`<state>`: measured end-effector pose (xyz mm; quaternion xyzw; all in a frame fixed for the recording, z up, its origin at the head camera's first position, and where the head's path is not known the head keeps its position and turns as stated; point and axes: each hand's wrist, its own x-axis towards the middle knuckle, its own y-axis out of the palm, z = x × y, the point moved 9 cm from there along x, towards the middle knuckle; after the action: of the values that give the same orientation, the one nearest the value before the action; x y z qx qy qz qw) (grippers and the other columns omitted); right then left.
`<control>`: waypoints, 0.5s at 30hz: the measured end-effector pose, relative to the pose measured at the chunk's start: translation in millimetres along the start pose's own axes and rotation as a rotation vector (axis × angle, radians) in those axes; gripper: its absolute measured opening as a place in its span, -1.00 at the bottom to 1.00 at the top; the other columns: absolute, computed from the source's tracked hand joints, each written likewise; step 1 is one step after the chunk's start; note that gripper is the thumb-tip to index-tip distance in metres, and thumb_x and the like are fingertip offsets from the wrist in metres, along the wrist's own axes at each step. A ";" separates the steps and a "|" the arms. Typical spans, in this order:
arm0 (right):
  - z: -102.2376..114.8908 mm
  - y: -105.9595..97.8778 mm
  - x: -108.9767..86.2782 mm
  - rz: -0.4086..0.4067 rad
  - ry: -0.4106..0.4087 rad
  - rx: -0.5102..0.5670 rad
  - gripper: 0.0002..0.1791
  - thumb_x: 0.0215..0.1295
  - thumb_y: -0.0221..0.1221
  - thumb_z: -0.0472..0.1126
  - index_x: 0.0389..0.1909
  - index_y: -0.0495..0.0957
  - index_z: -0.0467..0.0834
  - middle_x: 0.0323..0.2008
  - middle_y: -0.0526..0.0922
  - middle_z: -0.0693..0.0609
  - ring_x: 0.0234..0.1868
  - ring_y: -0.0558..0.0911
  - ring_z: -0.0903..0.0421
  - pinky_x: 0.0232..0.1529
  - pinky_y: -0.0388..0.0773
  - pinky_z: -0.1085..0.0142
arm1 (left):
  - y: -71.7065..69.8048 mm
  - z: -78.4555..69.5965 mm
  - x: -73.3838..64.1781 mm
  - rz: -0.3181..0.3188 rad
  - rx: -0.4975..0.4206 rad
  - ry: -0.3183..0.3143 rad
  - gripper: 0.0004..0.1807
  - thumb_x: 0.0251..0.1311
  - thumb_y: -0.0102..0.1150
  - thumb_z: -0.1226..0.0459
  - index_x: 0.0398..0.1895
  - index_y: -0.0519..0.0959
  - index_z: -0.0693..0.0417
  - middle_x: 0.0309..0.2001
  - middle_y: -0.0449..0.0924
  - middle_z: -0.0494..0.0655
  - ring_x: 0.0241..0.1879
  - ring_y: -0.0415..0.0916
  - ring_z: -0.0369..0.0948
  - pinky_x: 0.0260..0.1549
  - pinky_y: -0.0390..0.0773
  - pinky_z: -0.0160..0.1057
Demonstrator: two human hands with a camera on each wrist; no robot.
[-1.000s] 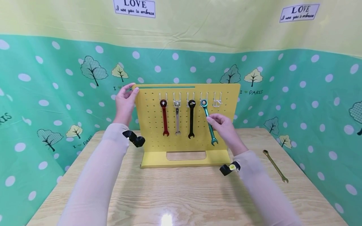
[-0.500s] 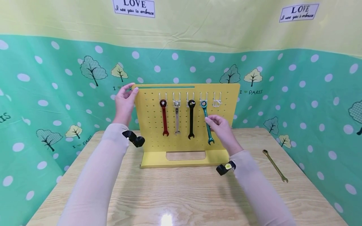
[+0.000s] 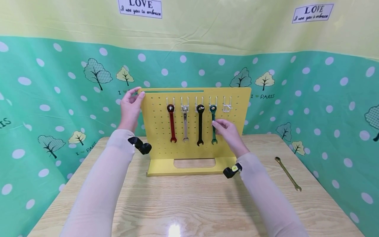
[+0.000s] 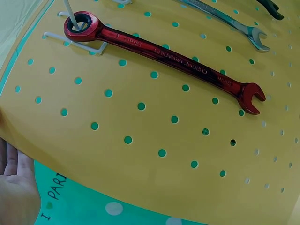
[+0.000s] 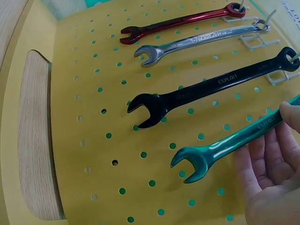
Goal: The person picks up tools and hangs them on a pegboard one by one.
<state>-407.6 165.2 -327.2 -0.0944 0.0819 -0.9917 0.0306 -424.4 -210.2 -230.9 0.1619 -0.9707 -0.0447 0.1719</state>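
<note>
A yellow pegboard (image 3: 160, 131) stands upright on the table, and my left hand (image 3: 130, 107) grips its upper left corner. My right hand (image 3: 226, 130) pinches the shaft of a green combination wrench (image 5: 220, 145) between thumb and fingers. That wrench's ring end is at the fourth hook, and it hangs almost straight down. To its left hang a red wrench (image 4: 164, 55), a silver wrench (image 3: 185, 126) and a black wrench (image 5: 187, 91), each by its ring on a white hook. At the far right, a white hook (image 3: 227, 107) carries no wrench.
A gold wrench (image 3: 288, 174) lies on the wooden table (image 3: 189, 200), right of my right forearm. The pegboard's base (image 3: 160, 168) has a cut-out at its middle. Behind everything hangs a green and yellow curtain (image 3: 183, 72) with dots and trees.
My right hand has moved left, swinging the green wrench's lower end left from a slant to nearly vertical. The left hand has stayed on the pegboard corner.
</note>
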 end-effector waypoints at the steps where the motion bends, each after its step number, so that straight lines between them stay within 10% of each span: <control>1: -0.3 0.1 0.9 0.000 0.001 -0.003 -0.34 0.40 0.21 0.16 0.28 0.44 -0.24 0.14 0.56 -0.12 0.12 0.56 -0.04 0.22 0.47 0.14 | -0.2 0.0 0.1 -0.001 0.000 -0.001 -0.60 0.33 0.27 0.10 0.21 0.57 -0.12 -0.02 0.59 -0.08 -0.04 0.56 -0.20 0.02 0.50 -0.23; 15: -0.4 3.3 5.8 0.021 0.021 0.029 -0.44 0.47 0.18 0.04 0.28 0.43 -0.28 0.18 0.54 -0.21 0.14 0.53 -0.11 0.23 0.46 0.09 | -0.3 1.0 0.9 -0.003 0.001 -0.007 -0.59 0.33 0.28 0.09 0.22 0.57 -0.12 -0.01 0.60 -0.08 -0.05 0.56 -0.20 -0.01 0.49 -0.24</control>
<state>-413.2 161.6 -327.1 -0.0828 0.0690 -0.9933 0.0416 -425.5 -210.8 -231.5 0.1636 -0.9710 -0.0449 0.1684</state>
